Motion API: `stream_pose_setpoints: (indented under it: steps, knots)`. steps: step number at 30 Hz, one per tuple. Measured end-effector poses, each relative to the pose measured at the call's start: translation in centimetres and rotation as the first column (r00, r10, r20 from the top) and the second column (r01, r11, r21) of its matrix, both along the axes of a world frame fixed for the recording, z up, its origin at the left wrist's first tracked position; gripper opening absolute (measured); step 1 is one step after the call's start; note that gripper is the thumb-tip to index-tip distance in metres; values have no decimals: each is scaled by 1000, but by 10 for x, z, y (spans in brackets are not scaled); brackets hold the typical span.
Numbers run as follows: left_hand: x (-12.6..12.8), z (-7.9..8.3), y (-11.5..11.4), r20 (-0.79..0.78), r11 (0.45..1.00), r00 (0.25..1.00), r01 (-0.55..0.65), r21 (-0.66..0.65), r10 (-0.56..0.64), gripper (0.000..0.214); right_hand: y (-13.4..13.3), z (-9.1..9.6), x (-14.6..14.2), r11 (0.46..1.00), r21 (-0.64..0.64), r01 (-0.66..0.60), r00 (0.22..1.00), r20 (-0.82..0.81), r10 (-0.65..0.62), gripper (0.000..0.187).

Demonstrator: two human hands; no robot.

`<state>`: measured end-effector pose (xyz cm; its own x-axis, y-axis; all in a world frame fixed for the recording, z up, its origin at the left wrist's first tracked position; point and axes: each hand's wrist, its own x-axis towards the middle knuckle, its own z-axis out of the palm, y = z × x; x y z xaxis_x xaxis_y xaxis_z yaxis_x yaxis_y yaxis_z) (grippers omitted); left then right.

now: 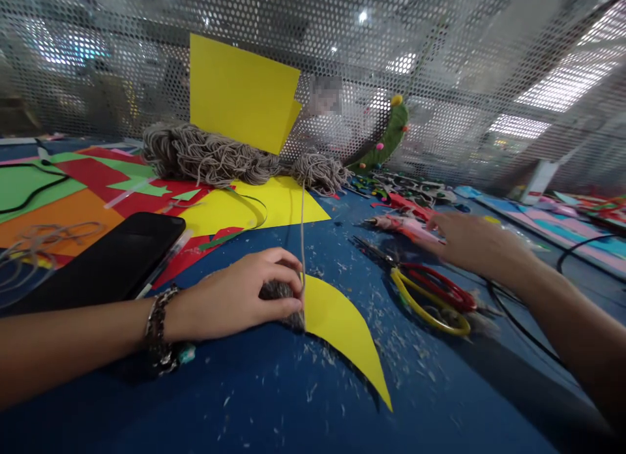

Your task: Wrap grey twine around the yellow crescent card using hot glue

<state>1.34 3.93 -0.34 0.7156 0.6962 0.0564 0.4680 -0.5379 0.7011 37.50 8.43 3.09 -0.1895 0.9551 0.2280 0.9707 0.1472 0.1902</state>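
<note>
My left hand (239, 291) is closed on a yellow paper crescent (342, 317) lying on the blue table. The crescent's left end is wrapped in grey yarn (283, 301), partly under my fingers. From the wrapped edge a yarn strand (302, 232) runs up to a grey yarn bundle (320, 172) at the back. My right hand (482, 245) is closed around the rear of a pink, metal-tipped glue gun (403, 226); its fingers are slightly blurred. Just in front of that hand lie scissors (430, 301) with red and yellow handles, blades pointing away to the left.
A black phone (141, 255) and coloured paper sheets (92, 186) lie at left. Behind, a yellow card (242, 92) stands by a larger yarn heap (210, 154), near a mesh screen (342, 23). A green crescent with pompoms (388, 137) leans there. A black cord (523, 330) crosses at right.
</note>
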Motion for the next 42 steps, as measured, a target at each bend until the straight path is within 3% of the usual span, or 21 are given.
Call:
stream_pose_setpoints:
  steps: [3,6,13,19,23,29,34,42]
  knots:
    - [0,2,0,-3,1000,1000,22,2,-22,19,9,-20,31,995,-91,-45,989,-144,31,28]
    - [0,4,1,22,999,999,34,12,-34,17,9,-28,37,997,-66,-37,976,-216,22,25]
    - [-6,-1,5,141,996,988,72,-60,-63,13,-14,-6,-2,991,98,91,958,-281,-61,15]
    - [-10,0,4,124,997,991,62,-51,-55,10,-41,-7,-61,971,89,-224,905,-351,241,29]
    - [-10,2,3,132,993,988,88,-76,-77,8,-54,-18,-88,948,-23,-318,899,-326,294,43]
    - [-12,2,1,127,992,986,114,-50,-107,17,-56,-26,-87,908,-39,-417,882,-259,394,50]
    - [-11,2,1,96,992,989,119,-38,-115,17,-56,-30,-86,868,-47,-495,853,-220,474,41]
    - [-10,3,2,104,992,988,115,-52,-109,17,-57,-32,-90,830,61,-555,825,-92,558,34]
